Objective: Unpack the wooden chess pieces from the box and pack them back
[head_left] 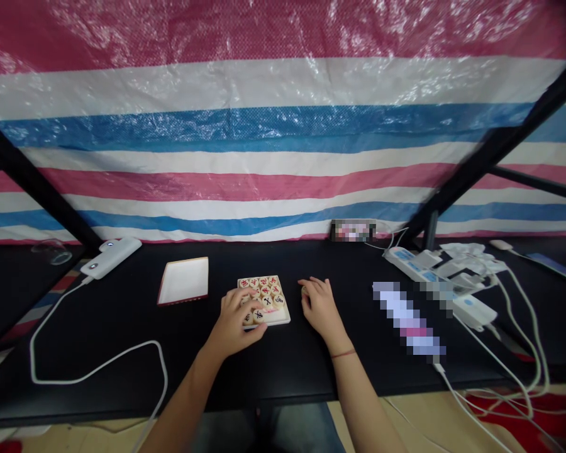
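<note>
A shallow white box [279,317] sits on the table, holding several round Chinese chess pieces [265,290] with red or dark characters. Its front right corner shows bare floor. My left hand [236,319] lies over the left side of the box, fingers apart across the pieces and thumb by the front edge. Some pieces are hidden beneath it. To the right of the box, my right hand [319,306] rests low over the table with curled fingers. A pale Chinese chess piece [304,290] shows at its fingertips, mostly covered by the hand.
The white-lined box lid [183,280] lies at left. Behind it is a white power bank [112,258] with a looping cable [94,377]. A blurred phone-like object [408,321] and a crowded power strip [417,267] are at right. Striped sheeting [264,182] hangs behind.
</note>
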Demonstrator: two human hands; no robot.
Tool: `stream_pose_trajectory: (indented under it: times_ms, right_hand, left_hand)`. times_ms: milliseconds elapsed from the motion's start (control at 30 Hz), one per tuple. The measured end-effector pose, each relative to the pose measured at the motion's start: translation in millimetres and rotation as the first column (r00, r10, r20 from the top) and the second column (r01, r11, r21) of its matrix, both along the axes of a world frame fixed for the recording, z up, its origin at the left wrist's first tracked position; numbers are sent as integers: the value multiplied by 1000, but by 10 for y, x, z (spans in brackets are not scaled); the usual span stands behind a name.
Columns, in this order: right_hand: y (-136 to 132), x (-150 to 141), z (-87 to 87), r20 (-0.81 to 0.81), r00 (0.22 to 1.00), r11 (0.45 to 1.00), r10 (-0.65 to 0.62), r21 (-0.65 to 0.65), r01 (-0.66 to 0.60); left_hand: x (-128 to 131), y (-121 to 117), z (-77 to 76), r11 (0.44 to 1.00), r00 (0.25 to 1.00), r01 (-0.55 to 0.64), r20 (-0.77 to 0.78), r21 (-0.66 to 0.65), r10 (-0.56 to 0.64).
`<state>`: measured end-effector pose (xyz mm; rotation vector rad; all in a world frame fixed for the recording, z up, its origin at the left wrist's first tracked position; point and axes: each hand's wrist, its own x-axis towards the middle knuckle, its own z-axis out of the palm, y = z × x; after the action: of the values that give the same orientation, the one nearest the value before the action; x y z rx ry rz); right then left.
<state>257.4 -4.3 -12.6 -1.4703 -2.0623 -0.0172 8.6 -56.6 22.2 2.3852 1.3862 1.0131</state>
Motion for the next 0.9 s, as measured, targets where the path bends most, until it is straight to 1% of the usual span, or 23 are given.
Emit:
stream_pose_trajectory:
  times_ms: [67, 133, 200, 267, 367, 467, 567, 633, 767, 900]
  right_hand:
    - [-6, -6, 36, -20, 1000, 1000, -10, 28, 11]
    - [-29, -47, 92, -80, 997, 997, -7, 79, 13]
    - [-78, -137, 156, -186, 982, 991, 37, 136, -12]
    - [-148, -264, 207, -304, 945, 984, 123, 162, -76]
    - [-257, -451, 237, -434, 870, 971, 234, 146, -188]
    - [-321, -548, 228, -498, 826, 965, 263, 126, -231]
    - [-340, -554, 218, -512, 814, 960, 274, 98, -262]
    - [-339, -534, 221, -510, 816, 961, 272, 99, -258]
    - [-330, -482, 230, -545, 816, 981, 192, 105, -161]
    - [-327, -447, 220, -595, 795, 993, 118, 61, -102]
  left_hand:
    - [5, 15, -16, 999, 1000, -21, 7, 41, 21]
    - [27, 33, -40, 995, 998, -64, 14, 83, 63]
    - [67, 52, -62, 984, 993, -122, 10, 127, 121]
    - [121, 68, -77, 973, 987, -157, -17, 168, 162]
    - [198, 84, -89, 975, 986, -125, -87, 186, 143]
    - [239, 87, -93, 983, 988, -81, -116, 163, 101]
    - [247, 77, -80, 988, 992, -71, -96, 136, 84]
    - [246, 61, -56, 992, 994, -70, -74, 106, 78]
    - [244, 17, 11, 999, 997, -34, -67, 36, 36]
    - [246, -5, 49, 1000, 994, 4, -105, 15, -3]
